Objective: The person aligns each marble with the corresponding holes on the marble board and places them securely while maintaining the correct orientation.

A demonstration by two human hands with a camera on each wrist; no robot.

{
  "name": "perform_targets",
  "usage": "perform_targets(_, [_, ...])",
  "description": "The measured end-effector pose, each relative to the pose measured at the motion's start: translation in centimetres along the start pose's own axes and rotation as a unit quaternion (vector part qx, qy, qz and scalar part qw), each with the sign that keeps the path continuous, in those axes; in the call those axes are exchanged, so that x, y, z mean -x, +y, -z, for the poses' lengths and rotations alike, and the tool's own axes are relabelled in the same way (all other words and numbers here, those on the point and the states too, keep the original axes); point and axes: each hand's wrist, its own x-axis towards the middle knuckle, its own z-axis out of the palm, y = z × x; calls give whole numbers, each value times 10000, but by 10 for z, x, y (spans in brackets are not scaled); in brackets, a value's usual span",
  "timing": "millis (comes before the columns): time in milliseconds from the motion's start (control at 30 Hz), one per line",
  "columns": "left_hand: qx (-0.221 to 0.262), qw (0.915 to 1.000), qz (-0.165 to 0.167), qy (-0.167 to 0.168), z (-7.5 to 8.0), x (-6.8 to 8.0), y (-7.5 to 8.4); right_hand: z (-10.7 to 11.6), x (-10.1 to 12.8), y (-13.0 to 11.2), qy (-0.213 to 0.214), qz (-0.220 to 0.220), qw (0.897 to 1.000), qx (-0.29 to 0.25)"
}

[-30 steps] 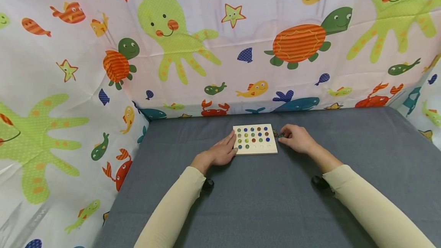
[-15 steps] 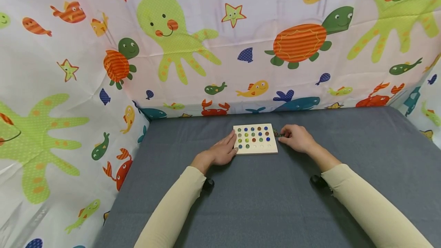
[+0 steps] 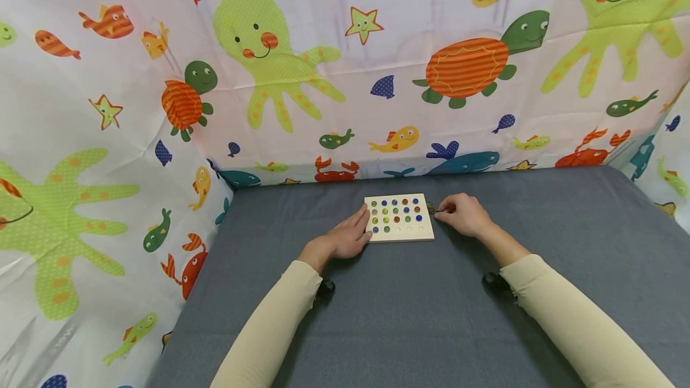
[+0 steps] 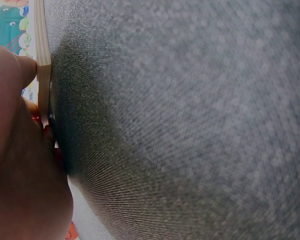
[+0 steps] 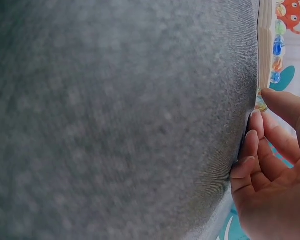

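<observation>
Flat table top (image 3: 420, 316) under a dark grey cloth, fine woven grain plain in both wrist views. Walled on the far and left sides by thin, creased plastic sheeting (image 3: 334, 64), pale pink-white, printed with green octopuses, orange-shelled turtles, fish, crabs and stars.

Toward the far middle of the cloth, a small square wooden board (image 3: 399, 218), pale, smooth, thick-edged, lying flat. Set in rows of shallow round hollows, glossy glass marbles (image 3: 396, 211) in blue, green, orange and yellow; nearest row mostly bare hollows.

Left hand (image 3: 345, 237) flat on the cloth at the board's left edge, fingers straight and relaxed, fingertips (image 4: 27, 70) touching the wooden side, grasping nothing.

Right hand (image 3: 463, 215) just right of the board, fingers curled inward, thumb and forefinger closing on a loose marble (image 5: 260, 103) lying on the cloth against the board's right edge; a second loose marble (image 3: 429, 204) close by, at the far right corner.

Cream, smooth long sleeves (image 3: 269, 334) down to both wrists.
</observation>
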Motion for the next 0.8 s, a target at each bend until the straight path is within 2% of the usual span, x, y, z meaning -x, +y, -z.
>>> perform_targets(367, [10, 10000, -41, 24, -1, 0, -1, 0, 0, 4, 13, 82, 9998, -159])
perform_targets(800, [-11, 10000, -36, 83, 4, 11, 7, 6, 8, 5, -168, 341, 9987, -348])
